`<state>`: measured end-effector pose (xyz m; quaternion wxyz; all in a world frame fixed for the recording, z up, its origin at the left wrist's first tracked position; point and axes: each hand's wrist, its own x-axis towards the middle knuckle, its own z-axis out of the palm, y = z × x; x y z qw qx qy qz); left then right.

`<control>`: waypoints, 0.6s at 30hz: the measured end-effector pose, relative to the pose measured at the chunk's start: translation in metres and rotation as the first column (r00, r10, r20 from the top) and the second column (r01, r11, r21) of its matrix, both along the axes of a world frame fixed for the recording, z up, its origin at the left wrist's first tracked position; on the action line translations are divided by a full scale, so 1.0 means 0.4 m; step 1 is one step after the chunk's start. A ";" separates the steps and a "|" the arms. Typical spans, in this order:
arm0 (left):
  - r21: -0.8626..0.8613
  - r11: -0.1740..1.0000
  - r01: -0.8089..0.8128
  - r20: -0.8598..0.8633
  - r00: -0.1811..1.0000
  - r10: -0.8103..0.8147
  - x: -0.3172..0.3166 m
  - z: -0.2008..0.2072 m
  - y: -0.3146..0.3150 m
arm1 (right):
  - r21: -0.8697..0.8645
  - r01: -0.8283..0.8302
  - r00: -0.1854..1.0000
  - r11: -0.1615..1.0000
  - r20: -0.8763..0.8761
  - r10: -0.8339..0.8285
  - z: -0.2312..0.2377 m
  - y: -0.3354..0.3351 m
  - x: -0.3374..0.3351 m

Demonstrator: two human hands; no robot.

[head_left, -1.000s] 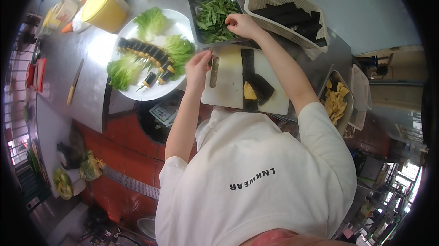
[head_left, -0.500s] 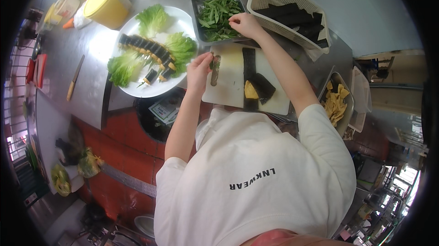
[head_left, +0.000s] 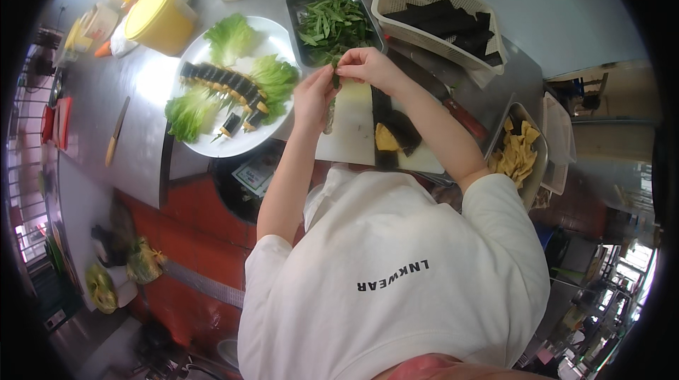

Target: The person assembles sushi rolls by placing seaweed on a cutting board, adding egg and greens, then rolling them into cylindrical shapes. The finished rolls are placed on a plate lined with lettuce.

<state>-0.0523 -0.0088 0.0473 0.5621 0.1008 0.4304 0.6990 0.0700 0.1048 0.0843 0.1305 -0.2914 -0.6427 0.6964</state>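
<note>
The sprig [head_left: 335, 74] is held up between the two hands, at the near rim of the leaf tray [head_left: 296, 46] and over the far edge of the board [head_left: 351, 141]. The left hand [head_left: 313, 101] has its fingers closed on it in a pinch; the right hand [head_left: 371, 68] meets it from the other side, thumb and forefinger nearly together on the same green. How firm either pinch is, I cannot tell. Thin leaf like this could tear or slip if the two hands pulled unevenly, and bits would probably fall on the board or back into the tray.

On the board the black strip [head_left: 382, 103] runs toward the counter's near edge, with the folded sheet [head_left: 406, 130] and a yellow piece [head_left: 386, 138] over it. The right forearm passes close by, so a lowered arm might drag the sheet askew; drips from damp leaves, if they are damp, could soften the strip.

Just right of that forearm lies the red-handled knife [head_left: 465, 118] on the counter [head_left: 92, 111]; an outward sweep could knock it or meet its blade. The plate [head_left: 212, 145] of black rolls [head_left: 225, 82] sits left of the board, its rim seemingly at or past the counter's near edge, where a bump from the left arm might tip it.
</note>
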 end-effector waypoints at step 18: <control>-0.133 0.876 0.463 -0.489 0.738 -0.464 0.031 -0.060 -0.091 | 0.398 -0.107 0.816 0.911 0.559 -0.149 -0.102 -0.054 0.409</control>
